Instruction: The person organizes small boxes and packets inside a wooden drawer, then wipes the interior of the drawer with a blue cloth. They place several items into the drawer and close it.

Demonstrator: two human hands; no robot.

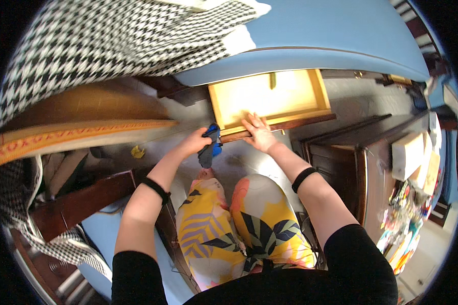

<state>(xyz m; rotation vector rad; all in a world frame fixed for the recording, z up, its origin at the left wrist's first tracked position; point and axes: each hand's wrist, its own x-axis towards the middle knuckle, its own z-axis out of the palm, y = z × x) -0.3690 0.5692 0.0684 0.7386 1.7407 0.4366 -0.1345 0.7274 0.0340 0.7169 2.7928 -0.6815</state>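
Observation:
My left hand (pixel 194 144) pinches a bunched dark grey and blue cloth item (pixel 209 146), possibly socks, which hangs beside the left corner of a pulled-out wooden drawer (pixel 322 91). My right hand (pixel 260 133) lies over the drawer's dark front board (pixel 305 119), fingers spread across its top edge and pointing inward. The drawer's pale interior is overexposed in strong light. Towards its back shows a narrow dark greenish strip (pixel 273 81) that I cannot identify.
Above the drawer is a blue mattress (pixel 328 30) with a black-and-white houndstooth cloth (pixel 110 38) on it. A brown panel with an orange patterned edge (pixel 84 131) juts in from the left. A dark wooden cabinet (pixel 336 164) stands right, boxes (pixel 408 156) on top. Something yellow (pixel 137 151) lies on the floor.

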